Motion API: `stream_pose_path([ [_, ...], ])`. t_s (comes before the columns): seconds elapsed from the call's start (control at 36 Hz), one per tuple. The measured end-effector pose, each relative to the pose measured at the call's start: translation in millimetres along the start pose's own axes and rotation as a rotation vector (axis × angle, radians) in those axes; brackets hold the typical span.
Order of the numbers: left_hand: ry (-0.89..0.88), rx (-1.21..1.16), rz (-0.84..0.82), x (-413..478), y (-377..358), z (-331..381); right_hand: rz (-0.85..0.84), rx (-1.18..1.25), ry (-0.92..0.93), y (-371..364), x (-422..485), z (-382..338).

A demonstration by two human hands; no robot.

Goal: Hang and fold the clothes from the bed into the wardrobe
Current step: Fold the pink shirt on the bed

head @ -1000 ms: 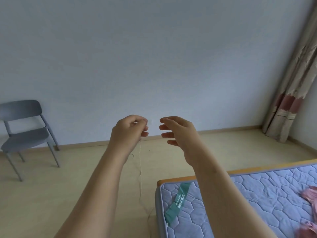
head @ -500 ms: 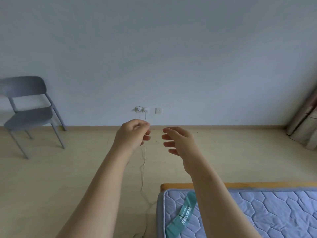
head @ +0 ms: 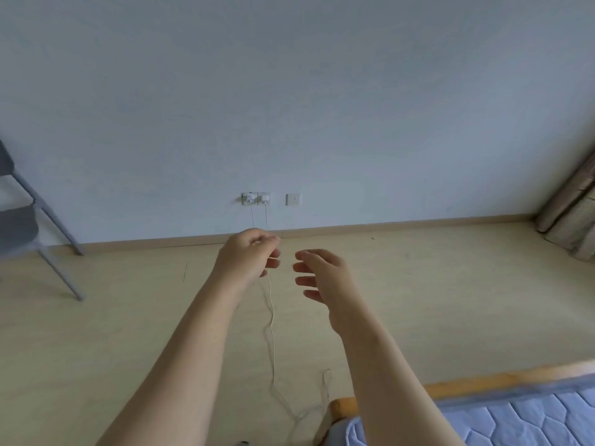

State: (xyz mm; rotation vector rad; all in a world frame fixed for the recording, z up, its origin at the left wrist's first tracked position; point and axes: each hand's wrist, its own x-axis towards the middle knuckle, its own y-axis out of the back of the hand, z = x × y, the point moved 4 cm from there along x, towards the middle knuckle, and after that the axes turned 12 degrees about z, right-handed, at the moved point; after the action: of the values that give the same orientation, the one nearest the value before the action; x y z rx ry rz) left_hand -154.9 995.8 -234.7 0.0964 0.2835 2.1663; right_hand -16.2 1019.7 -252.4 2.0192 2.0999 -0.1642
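1. The left hand (head: 248, 257) is raised in front of the person with its fingers curled in, thumb and fingertips pinched together; it may be nipping the thin white cable (head: 272, 323) that drops from just under it, though that contact is too fine to confirm.
2. The right hand (head: 322, 275) hovers just beside the left, apart from it, fingers loosely spread and slightly bent, grasping nothing.
3. The cable runs down from the left hand to the floor (head: 112, 317) and loops toward the corner of the bed (head: 515, 413).
4. The bed lies below and to the right of the right forearm; only its quilted blue mattress corner and wooden edge show, and no clothes can be seen on that part.
5. Beyond the hands, two chargers sit in a wall socket (head: 256, 198), with a switch plate (head: 293, 199) just to its right.
6. A grey chair (head: 29, 226) stands well to the left of the left hand; a curtain (head: 573, 217) hangs far to the right.
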Motion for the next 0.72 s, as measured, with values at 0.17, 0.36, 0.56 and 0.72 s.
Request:
stream_pose_path([
  [0.17,-0.048,0.05,-0.066,109.3,3.8,21.8,0.061,0.073,-0.053,-62.4,73.8,-29.0],
  [0.36,0.013,0.055,-0.13,171.1,-7.0,11.9,0.2,0.127,-0.102,-78.7,133.4,-39.5],
  [0.56,0.043,0.066,-0.176,222.4,-29.4,11.0,0.257,0.164,-0.153,-84.1,183.6,-41.3],
  [0.72,0.06,0.085,-0.21,264.7,-74.4,10.6,0.265,0.188,-0.178,-72.8,238.6,-43.3],
])
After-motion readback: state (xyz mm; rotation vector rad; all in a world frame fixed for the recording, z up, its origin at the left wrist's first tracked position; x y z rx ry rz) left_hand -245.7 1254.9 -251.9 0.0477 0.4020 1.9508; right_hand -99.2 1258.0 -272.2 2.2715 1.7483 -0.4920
